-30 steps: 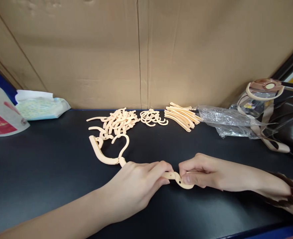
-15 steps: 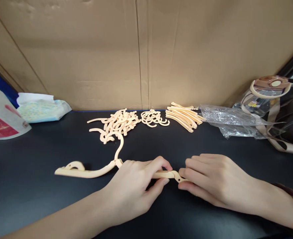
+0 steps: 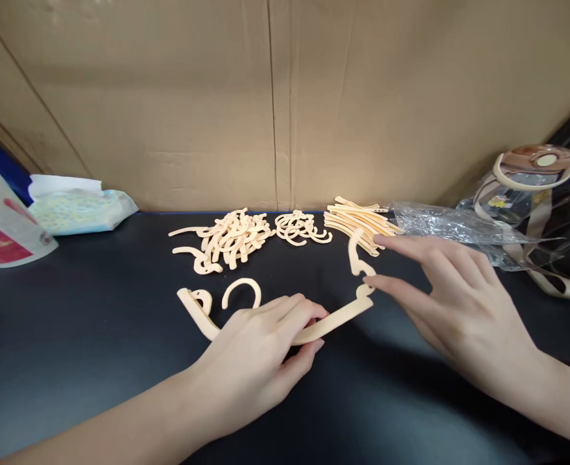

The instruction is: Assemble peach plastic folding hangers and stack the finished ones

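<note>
While the left hand (image 3: 260, 349) grips the hanger (image 3: 335, 321) near its middle, fingers closed around the bar, the right hand (image 3: 452, 316) stands open at the hanger's right end. The hanger is located in front of the pile of curved parts (image 3: 239, 239); contact with the surface (image 3: 120, 297) cannot be determined. Its long axis runs left to right, the right half angled away from the person. The end piece (image 3: 353, 255) projects outward from that tip, immediately left of the right fingers: the thumb appears to touch it, the index fingertip is apart. The right hand is nearer to it.
</note>
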A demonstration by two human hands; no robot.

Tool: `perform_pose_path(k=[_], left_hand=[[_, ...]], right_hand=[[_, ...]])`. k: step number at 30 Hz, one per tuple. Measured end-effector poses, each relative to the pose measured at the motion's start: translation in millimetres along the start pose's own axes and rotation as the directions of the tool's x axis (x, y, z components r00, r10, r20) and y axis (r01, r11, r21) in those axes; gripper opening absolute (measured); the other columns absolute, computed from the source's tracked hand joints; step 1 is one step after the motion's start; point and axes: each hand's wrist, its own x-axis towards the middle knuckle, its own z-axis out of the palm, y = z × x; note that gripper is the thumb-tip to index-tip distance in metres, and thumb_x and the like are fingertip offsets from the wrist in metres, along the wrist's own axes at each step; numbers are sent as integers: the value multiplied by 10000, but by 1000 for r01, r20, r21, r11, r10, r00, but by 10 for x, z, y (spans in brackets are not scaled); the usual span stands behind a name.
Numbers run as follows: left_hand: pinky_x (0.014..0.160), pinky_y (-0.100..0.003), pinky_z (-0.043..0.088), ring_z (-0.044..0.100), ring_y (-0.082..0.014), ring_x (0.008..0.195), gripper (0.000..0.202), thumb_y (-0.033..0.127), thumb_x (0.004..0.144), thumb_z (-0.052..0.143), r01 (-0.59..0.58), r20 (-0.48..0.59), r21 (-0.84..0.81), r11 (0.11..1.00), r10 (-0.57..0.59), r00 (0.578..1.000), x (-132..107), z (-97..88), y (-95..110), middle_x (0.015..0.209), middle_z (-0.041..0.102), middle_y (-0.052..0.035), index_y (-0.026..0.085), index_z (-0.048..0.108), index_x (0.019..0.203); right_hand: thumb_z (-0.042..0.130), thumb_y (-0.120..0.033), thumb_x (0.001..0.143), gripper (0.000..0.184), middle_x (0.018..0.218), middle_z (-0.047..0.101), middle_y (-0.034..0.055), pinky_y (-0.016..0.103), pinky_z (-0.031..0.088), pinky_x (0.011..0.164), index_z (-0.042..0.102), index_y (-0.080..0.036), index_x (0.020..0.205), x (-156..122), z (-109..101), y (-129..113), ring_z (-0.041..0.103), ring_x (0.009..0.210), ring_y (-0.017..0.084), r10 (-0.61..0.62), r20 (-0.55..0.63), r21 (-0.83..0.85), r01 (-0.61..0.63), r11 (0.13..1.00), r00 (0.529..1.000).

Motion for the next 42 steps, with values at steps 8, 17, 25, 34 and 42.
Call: perform_pose_path(k=[8,17,25,34,42], left_hand=[[678,-274,461,580,-156,843,362,55,812,470,24,118,-73,997,-15,993,18,6,31,989,594,18,249,542,1110],[890,-256,452,543,-142,1005,288,89,940,493,-90,63,-169,982,102,993,-2,37,-25,1095,594,1,239,502,1186],[974,-398,446,494,-232,1161,397,252,879,645,-12,-59,6,1000,13,998,58,2,-120,1260,549,-47,242,477,1238],[1004,-332,517,495,-193,1241,473,177,860,555,46,137,-237,970,-14,991,25,-38,-92,1391,444,-32,291,442,1305],[1154,-429,362,343,-201,1392,542,167,875,565,26,113,-222,975,0,994,27,-28,-110,1461,397,-62,289,386,1372]], right_hand=[[458,-196,985,239,741,690,36,343,392,589,662,-156,869,-29,115,61,600,577,189,79,113,-58,-73,996,990],[503,-461,967,346,981,678,53,341,456,781,615,-153,1076,16,73,-119,616,870,195,-200,300,518,17,855,933],[359,-42,963,320,1048,712,99,429,365,1009,642,-90,1104,-46,222,51,611,991,234,-181,193,157,152,976,964],[448,-24,906,300,988,687,105,371,477,796,659,-117,1098,-61,263,137,634,885,239,-67,273,4,68,998,960],[450,-278,1000,267,1018,691,75,425,467,961,604,-136,1164,7,172,-25,650,936,203,-199,292,419,62,906,936]])
